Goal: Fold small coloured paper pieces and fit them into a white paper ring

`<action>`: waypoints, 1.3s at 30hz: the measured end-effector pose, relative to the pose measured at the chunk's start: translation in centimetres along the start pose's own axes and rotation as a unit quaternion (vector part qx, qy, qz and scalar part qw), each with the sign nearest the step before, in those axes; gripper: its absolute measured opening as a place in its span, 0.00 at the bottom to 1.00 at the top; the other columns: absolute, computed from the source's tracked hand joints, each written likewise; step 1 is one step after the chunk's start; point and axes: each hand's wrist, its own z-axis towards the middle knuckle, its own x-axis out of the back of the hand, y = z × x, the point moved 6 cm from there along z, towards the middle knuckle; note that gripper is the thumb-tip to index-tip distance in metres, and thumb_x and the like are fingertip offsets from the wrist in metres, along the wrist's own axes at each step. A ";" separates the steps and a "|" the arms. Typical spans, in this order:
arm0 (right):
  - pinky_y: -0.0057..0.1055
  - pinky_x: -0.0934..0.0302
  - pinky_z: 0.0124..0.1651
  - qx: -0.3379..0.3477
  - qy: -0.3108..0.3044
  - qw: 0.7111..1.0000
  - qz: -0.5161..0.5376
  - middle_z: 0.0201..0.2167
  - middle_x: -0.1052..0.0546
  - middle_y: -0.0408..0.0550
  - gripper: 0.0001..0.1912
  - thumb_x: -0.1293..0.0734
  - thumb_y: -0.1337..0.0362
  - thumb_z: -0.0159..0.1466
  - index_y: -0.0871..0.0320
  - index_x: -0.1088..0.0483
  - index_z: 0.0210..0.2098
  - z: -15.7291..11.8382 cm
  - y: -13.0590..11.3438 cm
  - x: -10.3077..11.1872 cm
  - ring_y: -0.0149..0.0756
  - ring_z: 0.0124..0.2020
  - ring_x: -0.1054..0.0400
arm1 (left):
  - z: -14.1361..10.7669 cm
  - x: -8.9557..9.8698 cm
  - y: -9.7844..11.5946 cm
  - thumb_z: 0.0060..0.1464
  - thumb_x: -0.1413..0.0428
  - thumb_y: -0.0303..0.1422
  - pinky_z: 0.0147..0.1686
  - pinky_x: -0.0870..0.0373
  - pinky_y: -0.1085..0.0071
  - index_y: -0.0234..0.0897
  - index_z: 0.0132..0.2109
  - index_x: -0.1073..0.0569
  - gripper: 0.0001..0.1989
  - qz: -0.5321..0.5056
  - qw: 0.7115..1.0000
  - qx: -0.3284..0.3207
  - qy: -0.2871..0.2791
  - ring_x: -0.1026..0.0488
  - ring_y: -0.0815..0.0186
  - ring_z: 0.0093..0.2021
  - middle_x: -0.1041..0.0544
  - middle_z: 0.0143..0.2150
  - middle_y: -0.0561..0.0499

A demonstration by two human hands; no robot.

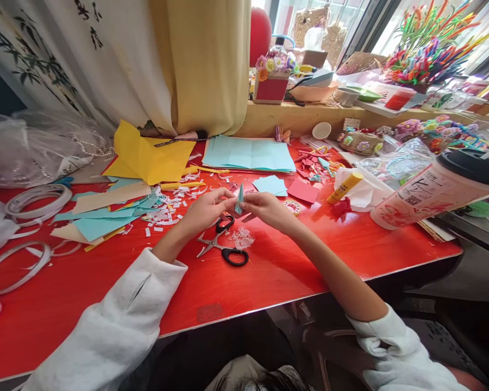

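Note:
A small folded piece of light-blue paper (239,200) is pinched between my two hands above the red table. My left hand (212,209) grips its left side with thumb and fingertips. On the other side, my right hand (269,210) pinches the paper as well. Right below my left hand lies a pair of scissors (224,244) with black handles, its blades spread. Beside the scissors is a little heap of clear, crinkled material (242,238). Just beyond my hands rest small light-blue paper squares (271,185) and a red paper square (303,190).
Paper scraps (167,203) and tape rolls (38,201) spread over the left. Yellow paper (150,155) and blue sheets (248,153) lie at the back. A glue stick (344,188) and a tall cup (427,190) stand tilted on the right of the red table (277,271).

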 end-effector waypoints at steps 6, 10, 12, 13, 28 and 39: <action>0.30 0.34 0.34 -0.001 -0.028 0.999 0.025 0.24 0.27 0.46 0.13 0.37 0.56 0.59 0.62 0.33 0.29 -0.4 -1.0 -0.4 0.31 0.28 0.29 | -0.3 0.7 1.4 0.49 0.46 0.40 0.28 0.39 0.74 0.36 0.34 0.31 0.11 0.106 0.991 -0.067 0.050 0.34 0.70 0.28 0.30 0.27 0.54; 0.25 0.39 0.28 0.009 -0.047 0.999 -0.019 0.20 0.29 0.42 0.10 0.37 0.61 0.59 0.62 0.33 0.26 -0.3 -0.8 -0.5 0.27 0.23 0.34 | -0.3 0.4 1.2 0.48 0.45 0.39 0.25 0.40 0.75 0.36 0.33 0.33 0.11 0.060 0.996 -0.045 0.038 0.36 0.72 0.25 0.33 0.25 0.55; 0.25 0.39 0.28 0.002 -0.046 0.999 -0.011 0.21 0.29 0.43 0.10 0.36 0.61 0.59 0.62 0.31 0.28 -0.3 -0.6 -0.4 0.26 0.23 0.34 | -0.2 0.4 1.0 0.47 0.44 0.40 0.24 0.39 0.75 0.35 0.30 0.33 0.11 0.035 0.998 -0.036 0.044 0.37 0.72 0.24 0.33 0.24 0.55; 0.25 0.38 0.30 -0.004 -0.044 0.999 0.005 0.22 0.28 0.43 0.10 0.36 0.60 0.59 0.62 0.31 0.30 -0.2 -0.5 -0.3 0.27 0.24 0.33 | -0.2 0.6 0.9 0.46 0.44 0.40 0.24 0.39 0.75 0.35 0.29 0.33 0.12 0.026 0.998 -0.032 0.057 0.36 0.72 0.24 0.33 0.24 0.54; 0.27 0.35 0.29 -0.033 -0.042 0.997 0.062 0.21 0.27 0.45 0.16 0.32 0.54 0.54 0.63 0.32 0.26 -0.3 -0.4 -0.6 0.28 0.23 0.31 | -0.2 1.1 1.1 0.47 0.44 0.42 0.22 0.35 0.75 0.34 0.34 0.32 0.14 -0.024 0.998 -0.028 0.059 0.31 0.70 0.24 0.29 0.25 0.52; 0.23 0.41 0.26 -0.073 -0.031 0.986 0.146 0.23 0.30 0.43 0.13 0.33 0.58 0.56 0.63 0.33 0.27 -0.4 -0.4 -0.5 0.23 0.21 0.37 | -0.5 2.0 2.1 0.52 0.48 0.40 0.25 0.39 0.75 0.37 0.35 0.32 0.10 0.147 0.981 -0.092 0.085 0.35 0.72 0.23 0.31 0.26 0.54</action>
